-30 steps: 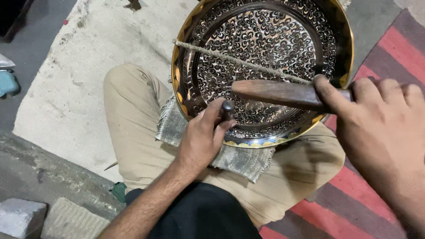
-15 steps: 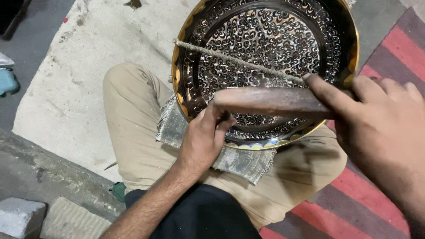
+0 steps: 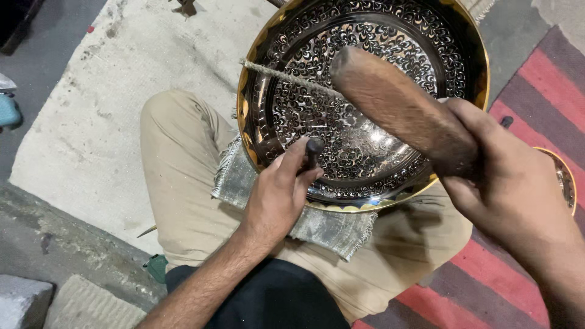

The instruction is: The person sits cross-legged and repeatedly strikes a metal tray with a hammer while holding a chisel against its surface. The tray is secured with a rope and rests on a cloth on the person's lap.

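A large round brass tray (image 3: 256, 106) with dense dark engraved patterns rests on my lap, on a folded grey cloth (image 3: 329, 228). My left hand (image 3: 277, 195) grips a small dark metal punch (image 3: 312, 149) upright against the tray's lower left rim. My right hand (image 3: 499, 183) holds a thick wooden mallet (image 3: 396, 103), its head raised over the tray's middle and pointing up-left. A thin rope (image 3: 286, 76) stretches across the tray's upper part.
I sit cross-legged in beige trousers (image 3: 183, 176) on a pale mat (image 3: 109, 91). A red and grey striped rug (image 3: 542, 79) lies to the right, with another brass rim (image 3: 563, 176) at its edge. Concrete blocks (image 3: 24, 301) sit at bottom left.
The mallet lay low across the tray by the punch; now its head has swung up and away toward the tray's centre. My left hand keeps the punch at the rim.
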Tool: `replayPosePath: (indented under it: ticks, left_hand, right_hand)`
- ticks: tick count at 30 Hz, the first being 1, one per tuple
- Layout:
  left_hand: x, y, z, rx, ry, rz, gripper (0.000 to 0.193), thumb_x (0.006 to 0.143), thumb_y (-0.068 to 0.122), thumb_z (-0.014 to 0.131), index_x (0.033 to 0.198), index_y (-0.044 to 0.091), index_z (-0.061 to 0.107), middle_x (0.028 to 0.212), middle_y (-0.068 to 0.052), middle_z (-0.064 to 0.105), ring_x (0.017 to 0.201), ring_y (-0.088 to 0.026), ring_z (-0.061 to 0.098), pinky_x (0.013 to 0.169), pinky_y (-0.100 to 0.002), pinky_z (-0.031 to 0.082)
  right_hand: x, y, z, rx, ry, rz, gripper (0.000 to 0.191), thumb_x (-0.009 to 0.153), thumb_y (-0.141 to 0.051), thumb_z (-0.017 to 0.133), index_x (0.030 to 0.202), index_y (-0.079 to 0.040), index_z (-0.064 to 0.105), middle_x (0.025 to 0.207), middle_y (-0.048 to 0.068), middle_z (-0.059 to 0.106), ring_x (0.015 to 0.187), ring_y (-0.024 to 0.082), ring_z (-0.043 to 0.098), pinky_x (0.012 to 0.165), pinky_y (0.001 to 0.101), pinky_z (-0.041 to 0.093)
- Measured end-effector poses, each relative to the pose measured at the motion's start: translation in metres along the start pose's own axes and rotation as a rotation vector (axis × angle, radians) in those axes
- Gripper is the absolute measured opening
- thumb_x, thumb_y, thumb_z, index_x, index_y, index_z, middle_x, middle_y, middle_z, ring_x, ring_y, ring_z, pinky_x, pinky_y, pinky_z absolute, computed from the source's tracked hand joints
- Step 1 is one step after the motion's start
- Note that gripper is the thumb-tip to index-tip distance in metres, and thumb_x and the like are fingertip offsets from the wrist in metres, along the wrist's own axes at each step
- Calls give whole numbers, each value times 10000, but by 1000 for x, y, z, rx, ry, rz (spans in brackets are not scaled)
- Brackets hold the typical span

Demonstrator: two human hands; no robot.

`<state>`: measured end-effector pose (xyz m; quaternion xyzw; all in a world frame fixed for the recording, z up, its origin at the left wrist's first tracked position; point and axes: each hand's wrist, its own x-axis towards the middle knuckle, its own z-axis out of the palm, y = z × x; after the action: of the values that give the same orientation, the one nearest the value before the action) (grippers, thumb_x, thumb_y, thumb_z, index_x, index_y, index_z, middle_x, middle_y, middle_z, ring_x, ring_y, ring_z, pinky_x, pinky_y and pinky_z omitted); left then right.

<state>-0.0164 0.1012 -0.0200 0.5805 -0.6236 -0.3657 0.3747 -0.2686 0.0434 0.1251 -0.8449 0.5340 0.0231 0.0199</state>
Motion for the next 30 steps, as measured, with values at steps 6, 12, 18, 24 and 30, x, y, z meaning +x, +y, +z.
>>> replayPosePath:
  ticks: [6, 12, 18, 24, 30]
  left_hand:
    - [0, 5, -2, 10, -5, -23, 500, 971, 86, 670, 1429, 90, 471, 1060, -195, 736, 925, -350, 769, 734, -463, 617]
    - [1, 7, -4, 22, -26, -31, 497, 964, 87, 661, 1422, 88, 471, 1070, -185, 729, 926, -335, 768, 740, -454, 620]
    - [2, 10, -6, 6, -51, -35, 493, 971, 75, 642, 1435, 105, 478, 1071, -164, 734, 955, -313, 771, 768, -436, 631]
    - [3, 13, -6, -2, -60, -66, 490, 967, 111, 657, 1431, 108, 500, 1067, -159, 734, 943, -302, 772, 756, -429, 641]
    - [3, 12, -7, -8, -38, -25, 479, 975, 105, 648, 1432, 89, 503, 1073, -172, 729, 959, -315, 766, 775, -426, 635]
  right_hand:
    - [-1, 8, 3, -87, -33, -3, 815, 708, -150, 752, 1498, -183, 554, 1040, 106, 686, 960, 331, 664, 873, 455, 513]
    - [-3, 10, 5, -165, -108, 39, 776, 766, -185, 759, 1513, -256, 556, 1014, 82, 692, 944, 306, 674, 878, 450, 514]
    - [-5, 14, 6, -118, -86, 38, 791, 761, -212, 754, 1520, -263, 539, 1079, 112, 698, 965, 319, 680, 835, 452, 519]
    - [-5, 17, 7, -158, -84, 26, 793, 783, -201, 753, 1540, -279, 529, 1052, 99, 710, 922, 300, 700, 814, 439, 532]
    - [-3, 8, -3, -153, -59, 36, 712, 826, -204, 714, 1511, -294, 544, 919, 49, 665, 831, 253, 673, 764, 428, 505]
